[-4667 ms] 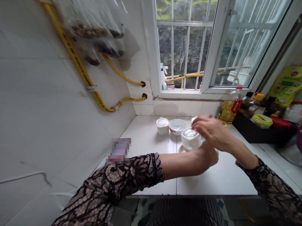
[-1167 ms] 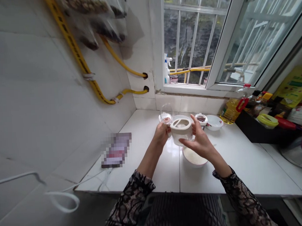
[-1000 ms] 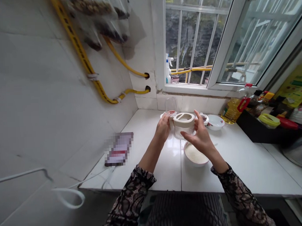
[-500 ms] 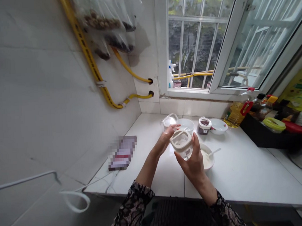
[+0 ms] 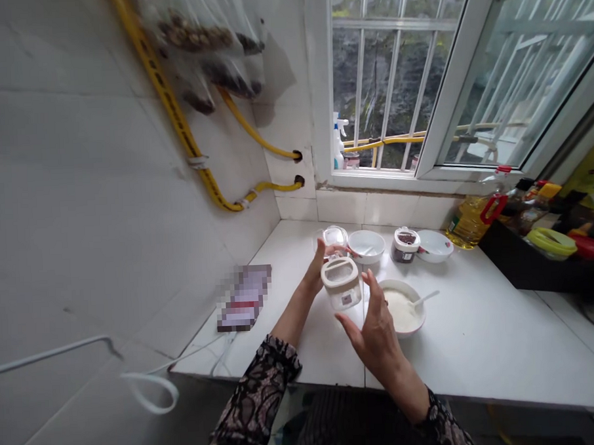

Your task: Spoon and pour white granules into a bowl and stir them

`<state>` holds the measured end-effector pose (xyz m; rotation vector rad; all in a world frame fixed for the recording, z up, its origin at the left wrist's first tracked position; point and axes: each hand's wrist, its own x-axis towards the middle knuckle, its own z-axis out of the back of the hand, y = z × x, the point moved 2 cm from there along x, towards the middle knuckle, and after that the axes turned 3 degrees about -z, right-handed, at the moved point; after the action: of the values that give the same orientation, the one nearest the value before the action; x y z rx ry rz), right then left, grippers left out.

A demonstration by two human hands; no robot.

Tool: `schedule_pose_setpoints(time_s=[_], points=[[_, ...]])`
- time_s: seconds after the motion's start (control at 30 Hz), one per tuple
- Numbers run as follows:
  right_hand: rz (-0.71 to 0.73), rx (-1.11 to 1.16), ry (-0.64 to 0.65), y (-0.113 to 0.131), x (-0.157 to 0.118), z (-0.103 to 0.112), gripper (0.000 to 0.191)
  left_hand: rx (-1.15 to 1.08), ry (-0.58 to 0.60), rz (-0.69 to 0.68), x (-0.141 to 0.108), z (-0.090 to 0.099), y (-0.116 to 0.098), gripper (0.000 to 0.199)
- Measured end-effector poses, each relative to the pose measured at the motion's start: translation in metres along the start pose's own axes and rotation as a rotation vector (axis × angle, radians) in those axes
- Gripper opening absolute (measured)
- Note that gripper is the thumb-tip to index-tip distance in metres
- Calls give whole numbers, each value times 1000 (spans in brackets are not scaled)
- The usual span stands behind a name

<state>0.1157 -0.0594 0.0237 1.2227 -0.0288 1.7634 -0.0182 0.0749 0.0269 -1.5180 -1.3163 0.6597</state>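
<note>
Being held by the left hand, left of centre over the table: one cream jar, clear-walled and cream-rimmed, with a small label on its near side. The jar is grasped from its left and far sides; the grip is partly hidden. The right hand is placed at the jar's near right, released, with thumb and fingers spread; whether the jar is touched by a fingertip cannot be told. Both arms are covered by dark lace sleeves.

Right of the right hand: one near bowl, filled with white powder; a spoon is set in it, handle pointed right.

Far row, left to right: one white jar, partly hidden by the left hand; one far bowl, in which a pale utensil is laid; one dark jar, white-rimmed, filled with dark pieces; one floral bowl, set just beside it.

Far right: one oil bottle, red-capped and red-handled, stood beside a black box by which bottles are held.

Left: one flat object, blurred, with a white cable led toward its near end.

Far wall: one barred window. Left wall: yellow pipes and hung bags.
</note>
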Motion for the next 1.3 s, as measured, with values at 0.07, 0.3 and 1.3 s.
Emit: schedule_pose_setpoints(time_s=[0.07,0.3,1.3], points=[[35,11,-56,-3,-1,16,75,10,1,11,3,7,2,82],[-81,24,-202,-39,-20,64,30,36,21,40,10,17,20,78],[-544,329,-341,-95,-42,95,35,55,-4,67,24,1,30,81]])
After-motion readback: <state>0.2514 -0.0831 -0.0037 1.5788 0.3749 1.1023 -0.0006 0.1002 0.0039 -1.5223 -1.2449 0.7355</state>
